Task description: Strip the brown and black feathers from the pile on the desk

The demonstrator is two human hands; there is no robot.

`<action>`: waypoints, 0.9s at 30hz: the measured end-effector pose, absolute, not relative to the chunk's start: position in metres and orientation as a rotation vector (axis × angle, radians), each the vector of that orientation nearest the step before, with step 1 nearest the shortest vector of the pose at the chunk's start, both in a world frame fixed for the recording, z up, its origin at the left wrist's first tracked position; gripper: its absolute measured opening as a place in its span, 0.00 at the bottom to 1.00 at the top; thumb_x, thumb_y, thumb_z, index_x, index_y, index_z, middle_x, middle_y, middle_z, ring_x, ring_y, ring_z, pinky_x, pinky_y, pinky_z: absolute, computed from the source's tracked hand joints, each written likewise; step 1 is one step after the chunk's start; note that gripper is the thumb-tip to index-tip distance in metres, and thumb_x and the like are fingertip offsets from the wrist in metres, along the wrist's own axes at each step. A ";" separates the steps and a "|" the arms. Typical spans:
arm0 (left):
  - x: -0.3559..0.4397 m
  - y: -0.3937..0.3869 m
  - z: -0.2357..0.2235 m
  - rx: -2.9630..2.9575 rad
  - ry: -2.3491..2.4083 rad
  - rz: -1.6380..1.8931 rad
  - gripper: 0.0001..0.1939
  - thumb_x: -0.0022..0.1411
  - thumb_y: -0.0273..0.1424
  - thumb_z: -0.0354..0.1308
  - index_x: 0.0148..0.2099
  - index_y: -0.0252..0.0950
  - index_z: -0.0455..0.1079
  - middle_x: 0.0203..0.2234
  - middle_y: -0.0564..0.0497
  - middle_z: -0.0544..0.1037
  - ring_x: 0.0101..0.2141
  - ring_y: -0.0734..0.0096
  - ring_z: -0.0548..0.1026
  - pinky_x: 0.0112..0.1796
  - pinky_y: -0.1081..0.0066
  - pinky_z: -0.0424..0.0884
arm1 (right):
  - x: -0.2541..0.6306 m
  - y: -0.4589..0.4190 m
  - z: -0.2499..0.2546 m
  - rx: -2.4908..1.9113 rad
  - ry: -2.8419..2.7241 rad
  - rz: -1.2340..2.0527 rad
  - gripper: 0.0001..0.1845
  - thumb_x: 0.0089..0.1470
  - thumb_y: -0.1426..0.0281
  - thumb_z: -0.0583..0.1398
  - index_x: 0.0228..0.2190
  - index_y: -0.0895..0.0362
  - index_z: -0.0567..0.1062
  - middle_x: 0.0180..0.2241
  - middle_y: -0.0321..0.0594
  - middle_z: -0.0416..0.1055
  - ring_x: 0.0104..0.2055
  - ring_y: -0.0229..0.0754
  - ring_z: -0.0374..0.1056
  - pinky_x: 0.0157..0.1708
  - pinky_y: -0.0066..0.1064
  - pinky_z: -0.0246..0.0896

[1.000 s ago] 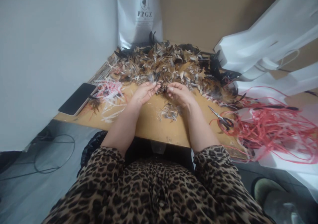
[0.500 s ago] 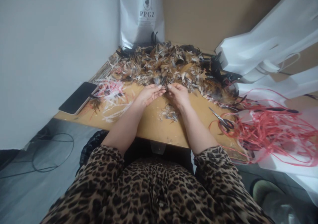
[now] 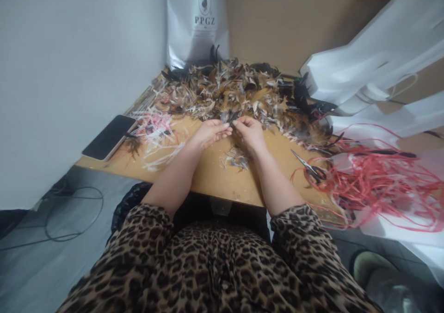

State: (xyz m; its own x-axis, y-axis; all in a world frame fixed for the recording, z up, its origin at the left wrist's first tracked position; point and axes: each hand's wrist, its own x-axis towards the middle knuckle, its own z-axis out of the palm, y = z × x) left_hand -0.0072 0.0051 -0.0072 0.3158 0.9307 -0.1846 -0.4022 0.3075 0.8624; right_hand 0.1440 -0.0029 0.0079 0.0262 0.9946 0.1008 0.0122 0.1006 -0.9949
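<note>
My left hand and my right hand meet fingertip to fingertip at the near edge of a big heap of brown, black and white feathers on a wooden table. Both hands are pinched closed on a small dark feather between them. A smaller clump of feathers lies on the table just under my right wrist.
Scissors lie right of my right arm beside a tangle of red string. White and pink strips and a black phone lie at left. A silver bag stands behind the heap. White foam pieces lean at right.
My two hands have drawn closer together and shifted slightly away from me toward the heap. Nothing else on the table moved.
</note>
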 end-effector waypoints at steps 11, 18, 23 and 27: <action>-0.004 0.005 -0.008 0.827 0.768 1.053 0.04 0.54 0.23 0.63 0.28 0.27 0.72 0.22 0.48 0.77 0.21 0.82 0.73 0.26 0.81 0.68 | 0.140 -0.002 0.003 -1.103 -1.192 1.154 0.17 0.38 0.59 0.67 0.22 0.57 0.69 0.18 0.30 0.64 0.20 0.30 0.56 0.20 0.24 0.49; -0.005 0.004 -0.006 0.882 0.804 1.006 0.03 0.52 0.24 0.64 0.29 0.28 0.74 0.24 0.47 0.78 0.22 0.81 0.74 0.27 0.80 0.69 | 0.138 -0.004 0.004 -1.130 -1.191 1.144 0.18 0.37 0.57 0.67 0.22 0.56 0.68 0.19 0.30 0.65 0.21 0.31 0.57 0.23 0.25 0.54; -0.007 0.002 -0.003 0.934 0.868 0.981 0.04 0.52 0.25 0.64 0.30 0.27 0.74 0.24 0.46 0.79 0.22 0.80 0.74 0.25 0.80 0.68 | 0.139 -0.002 0.001 -1.105 -1.195 1.161 0.18 0.37 0.57 0.67 0.22 0.56 0.69 0.20 0.30 0.65 0.22 0.31 0.59 0.24 0.25 0.55; -0.007 0.001 -0.002 0.994 0.878 0.953 0.06 0.53 0.27 0.64 0.31 0.27 0.74 0.25 0.46 0.79 0.23 0.80 0.75 0.26 0.80 0.68 | 0.139 -0.002 0.001 -1.070 -1.177 1.173 0.18 0.36 0.58 0.68 0.22 0.58 0.71 0.19 0.30 0.66 0.21 0.30 0.58 0.23 0.24 0.53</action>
State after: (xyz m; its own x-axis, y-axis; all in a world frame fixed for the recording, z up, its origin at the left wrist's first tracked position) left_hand -0.0071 0.0007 -0.0016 0.3310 0.9301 -0.1593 -0.2343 0.2446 0.9409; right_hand 0.1390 -0.0017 0.0007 0.0144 0.9950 0.0991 -0.0953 0.1001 -0.9904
